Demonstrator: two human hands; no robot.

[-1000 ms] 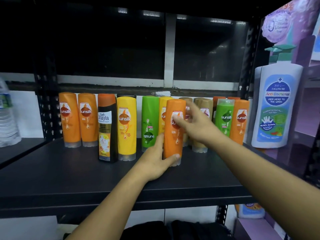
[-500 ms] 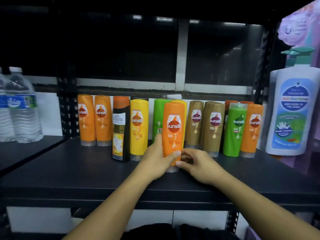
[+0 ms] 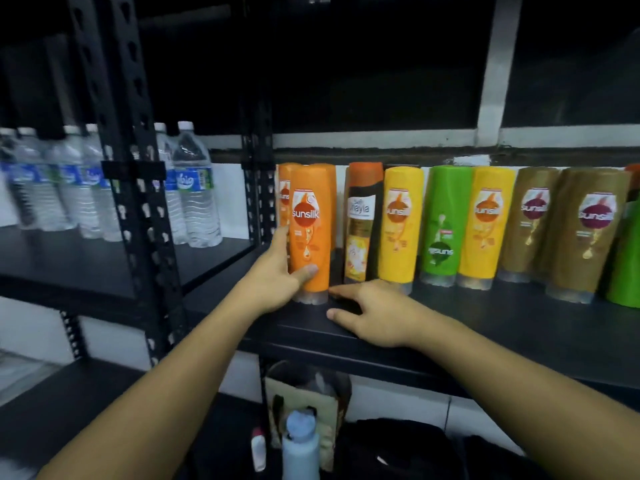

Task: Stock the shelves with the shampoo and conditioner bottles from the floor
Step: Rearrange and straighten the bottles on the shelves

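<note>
Fingers [image 3: 306, 271] of the left hand [image 3: 272, 282] gripped the orange bottle [image 3: 310, 233], upright at the left edge of the shelf [image 3: 485, 334]; the right hand [image 3: 377, 317] rested beside it, relaxed. Placing seemed underway; next, likely letting go without tipping it.

Head view looks forward, slightly down; shelf [image 3: 450, 327] close ahead.

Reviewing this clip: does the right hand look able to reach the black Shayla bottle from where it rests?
Probably yes. The right hand lies open on the shelf just in front of the black Shayla bottle, with nothing between them; the left hand holds the orange bottle beside it.
</note>
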